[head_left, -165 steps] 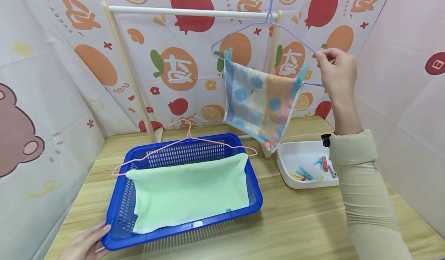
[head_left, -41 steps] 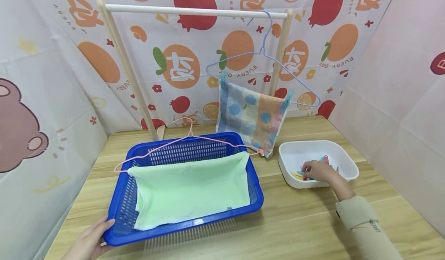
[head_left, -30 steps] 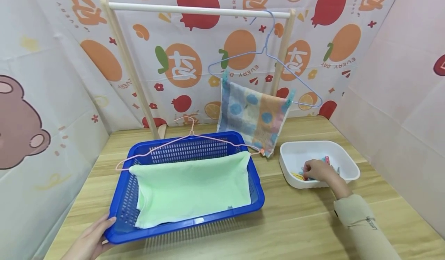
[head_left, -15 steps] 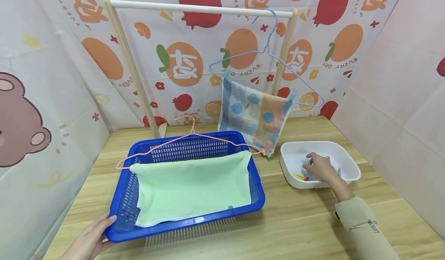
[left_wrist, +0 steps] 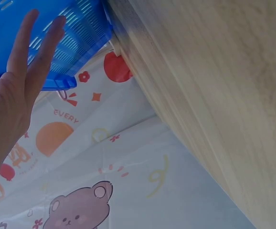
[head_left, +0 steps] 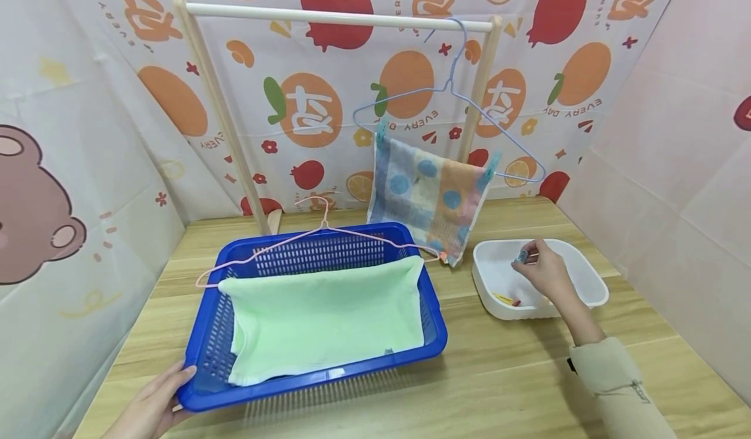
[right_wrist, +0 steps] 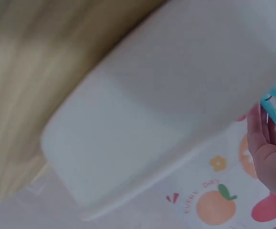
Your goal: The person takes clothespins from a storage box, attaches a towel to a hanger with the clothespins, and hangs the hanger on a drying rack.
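Right fingers (head_left: 536, 246) pinching teal clothespin (head_left: 521, 256) above white tray (head_left: 485, 292), left fingers (left_wrist: 43, 55) clasping blue basket (head_left: 437, 336); patterned cloth (head_left: 431, 191) behind

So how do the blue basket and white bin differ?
The blue basket is larger than the white bin. The basket's walls are slotted; the bin's visible walls look solid. A green towel on a pink hanger rests across the basket; small clothespins lie in the bin. Both are open-topped with rounded corners.

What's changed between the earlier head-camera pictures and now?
The right hand released the light-blue wire hanger, now hanging lower from the white rod, moved down to the white plastic tray and picked up at least one teal plastic clothespin. The left hand stayed on the blue plastic basket.
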`<action>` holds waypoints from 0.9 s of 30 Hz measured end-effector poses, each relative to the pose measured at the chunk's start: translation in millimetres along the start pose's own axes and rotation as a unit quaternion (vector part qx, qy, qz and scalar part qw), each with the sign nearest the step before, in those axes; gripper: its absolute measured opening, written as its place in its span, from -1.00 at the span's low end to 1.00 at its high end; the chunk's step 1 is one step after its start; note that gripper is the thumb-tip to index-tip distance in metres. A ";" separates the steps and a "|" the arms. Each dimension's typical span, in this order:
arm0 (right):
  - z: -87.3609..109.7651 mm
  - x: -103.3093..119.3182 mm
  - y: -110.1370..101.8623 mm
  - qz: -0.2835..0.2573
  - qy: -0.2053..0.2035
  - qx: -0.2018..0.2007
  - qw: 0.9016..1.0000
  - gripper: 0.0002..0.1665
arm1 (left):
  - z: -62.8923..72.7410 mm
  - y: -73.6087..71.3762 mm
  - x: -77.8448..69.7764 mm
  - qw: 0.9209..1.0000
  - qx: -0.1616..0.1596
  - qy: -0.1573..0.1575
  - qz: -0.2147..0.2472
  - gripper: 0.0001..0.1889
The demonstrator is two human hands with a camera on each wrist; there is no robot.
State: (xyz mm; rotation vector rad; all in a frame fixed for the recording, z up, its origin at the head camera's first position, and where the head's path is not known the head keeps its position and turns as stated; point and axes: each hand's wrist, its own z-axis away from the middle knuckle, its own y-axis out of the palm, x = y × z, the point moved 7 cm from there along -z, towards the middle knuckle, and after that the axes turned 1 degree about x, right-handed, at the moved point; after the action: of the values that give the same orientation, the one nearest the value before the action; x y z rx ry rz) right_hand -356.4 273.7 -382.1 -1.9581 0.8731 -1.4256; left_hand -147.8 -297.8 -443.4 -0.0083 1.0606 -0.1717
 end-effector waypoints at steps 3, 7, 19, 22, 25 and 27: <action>1.0 9.9 -3.9 -0.014 -0.007 -0.018 1.000 -0.60 | -0.7 -0.8 1.4 1.000 -0.001 -0.001 0.001 -0.35; 3.5 22.6 -6.3 -0.031 -0.014 -0.026 0.999 -0.57 | -1.2 -1.6 3.0 1.000 -0.007 -0.006 0.006 -0.34; 8.5 48.5 -8.1 -0.063 -0.021 -0.011 0.998 -0.60 | -1.8 -1.2 4.3 1.000 -0.008 -0.001 0.001 -0.35; 10.0 55.5 -9.0 -0.077 -0.022 -0.014 0.997 -0.58 | -1.3 -1.1 2.9 1.000 -0.009 -0.001 -0.014 -0.34; 10.9 63.3 -9.0 -0.090 -0.025 -0.014 0.996 -0.57 | -1.2 -1.1 1.7 1.000 -0.011 -0.004 -0.027 -0.32; 11.6 69.0 -8.5 -0.098 -0.026 -0.013 0.995 -0.56 | -1.0 -1.1 1.3 0.999 -0.011 -0.003 -0.033 -0.33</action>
State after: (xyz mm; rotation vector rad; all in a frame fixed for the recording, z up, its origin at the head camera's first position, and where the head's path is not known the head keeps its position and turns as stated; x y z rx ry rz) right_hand -328.4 226.4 -337.9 -2.1396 0.6955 -1.4695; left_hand -148.1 -299.1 -444.9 -0.0624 1.0568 -0.2193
